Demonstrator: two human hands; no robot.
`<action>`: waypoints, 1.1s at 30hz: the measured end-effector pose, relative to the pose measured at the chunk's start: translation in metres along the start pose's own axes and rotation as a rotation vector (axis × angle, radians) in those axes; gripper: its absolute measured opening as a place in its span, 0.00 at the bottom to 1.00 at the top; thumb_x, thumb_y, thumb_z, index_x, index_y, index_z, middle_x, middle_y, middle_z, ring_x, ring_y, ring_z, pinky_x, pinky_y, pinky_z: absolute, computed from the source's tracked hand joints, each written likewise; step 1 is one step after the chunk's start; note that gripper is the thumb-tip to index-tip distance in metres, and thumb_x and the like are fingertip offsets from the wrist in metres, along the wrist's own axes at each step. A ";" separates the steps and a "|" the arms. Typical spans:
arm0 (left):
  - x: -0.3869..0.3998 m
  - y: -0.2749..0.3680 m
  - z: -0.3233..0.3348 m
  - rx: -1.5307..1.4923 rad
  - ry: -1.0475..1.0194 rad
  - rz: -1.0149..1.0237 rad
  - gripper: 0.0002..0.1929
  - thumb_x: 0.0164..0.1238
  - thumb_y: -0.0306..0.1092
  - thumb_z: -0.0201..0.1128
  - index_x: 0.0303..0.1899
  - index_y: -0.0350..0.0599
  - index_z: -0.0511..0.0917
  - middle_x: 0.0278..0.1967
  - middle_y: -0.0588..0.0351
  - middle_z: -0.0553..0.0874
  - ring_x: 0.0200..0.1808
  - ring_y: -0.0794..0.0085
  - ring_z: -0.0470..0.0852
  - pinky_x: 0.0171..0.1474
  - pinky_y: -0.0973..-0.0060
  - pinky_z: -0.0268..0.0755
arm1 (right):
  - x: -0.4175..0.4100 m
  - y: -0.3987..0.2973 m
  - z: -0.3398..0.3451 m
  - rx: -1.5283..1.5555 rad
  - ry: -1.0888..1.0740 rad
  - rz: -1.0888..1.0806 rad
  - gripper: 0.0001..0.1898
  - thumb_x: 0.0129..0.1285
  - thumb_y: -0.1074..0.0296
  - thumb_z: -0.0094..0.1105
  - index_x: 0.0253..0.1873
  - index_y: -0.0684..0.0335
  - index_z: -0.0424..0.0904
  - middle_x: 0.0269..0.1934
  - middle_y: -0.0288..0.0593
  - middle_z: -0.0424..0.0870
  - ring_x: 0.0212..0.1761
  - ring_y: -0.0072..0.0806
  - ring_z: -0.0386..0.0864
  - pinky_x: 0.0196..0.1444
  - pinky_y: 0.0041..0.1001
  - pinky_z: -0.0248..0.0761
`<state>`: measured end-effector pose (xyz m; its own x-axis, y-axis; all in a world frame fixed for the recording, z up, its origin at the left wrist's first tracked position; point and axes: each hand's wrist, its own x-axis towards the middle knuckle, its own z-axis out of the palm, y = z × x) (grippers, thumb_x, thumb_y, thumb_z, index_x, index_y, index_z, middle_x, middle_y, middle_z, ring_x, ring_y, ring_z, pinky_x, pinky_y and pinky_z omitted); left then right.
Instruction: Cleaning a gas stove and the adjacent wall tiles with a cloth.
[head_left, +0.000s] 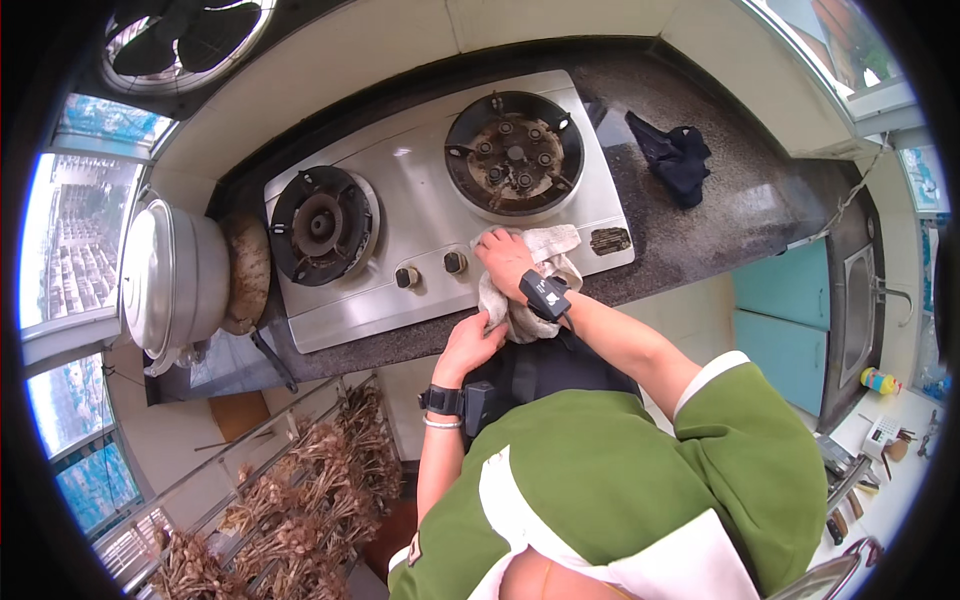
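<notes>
A light, stained cloth (551, 244) lies bunched over the front edge of a stainless steel gas stove (420, 180). My right hand (505, 257) presses on the cloth at the stovetop, just in front of the large right burner (514, 154). Lower down, my left hand (472, 343) pinches a hanging edge of the same cloth between thumb and fingers. Two control knobs (454, 262) sit to the left of my right hand. The smaller left burner (321, 225) is farther off. A dark, worn label (610, 241) is on the stove's right front corner.
On the dark stone counter (735, 187) to the right lies a crumpled dark cloth (675, 159). A lidded metal pot (176, 277) and a rusty wok (246, 274) stand at the left. Dried bulb bunches (315, 487) hang below left. A sink (857, 315) is far right.
</notes>
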<state>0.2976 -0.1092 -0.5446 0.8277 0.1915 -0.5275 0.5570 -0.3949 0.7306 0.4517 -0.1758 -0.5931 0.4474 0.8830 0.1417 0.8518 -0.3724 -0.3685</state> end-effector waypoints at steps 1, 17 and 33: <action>0.002 0.005 0.000 -0.047 -0.048 -0.082 0.16 0.64 0.39 0.60 0.47 0.37 0.77 0.30 0.53 0.85 0.31 0.72 0.82 0.39 0.74 0.73 | -0.002 0.006 -0.003 0.000 0.002 0.012 0.11 0.50 0.70 0.53 0.40 0.59 0.78 0.43 0.40 0.75 0.50 0.36 0.71 0.48 0.33 0.67; 0.045 0.044 0.033 0.022 -0.084 0.134 0.27 0.56 0.38 0.67 0.58 0.41 0.71 0.52 0.41 0.79 0.56 0.53 0.77 0.58 0.67 0.68 | -0.123 0.184 -0.091 0.738 0.404 0.893 0.13 0.61 0.80 0.48 0.47 0.60 0.79 0.44 0.43 0.81 0.45 0.37 0.80 0.50 0.32 0.74; -0.007 0.006 -0.014 -0.387 -0.002 -0.223 0.14 0.65 0.40 0.59 0.39 0.37 0.82 0.30 0.56 0.85 0.34 0.70 0.80 0.43 0.74 0.69 | -0.096 0.101 -0.136 2.071 0.075 0.621 0.15 0.67 0.73 0.52 0.57 0.64 0.72 0.51 0.42 0.79 0.53 0.28 0.77 0.56 0.29 0.72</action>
<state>0.2960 -0.1001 -0.5301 0.6846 0.2318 -0.6911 0.7066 0.0217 0.7073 0.5324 -0.3369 -0.5190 0.5271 0.7740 -0.3509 -0.7783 0.2740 -0.5649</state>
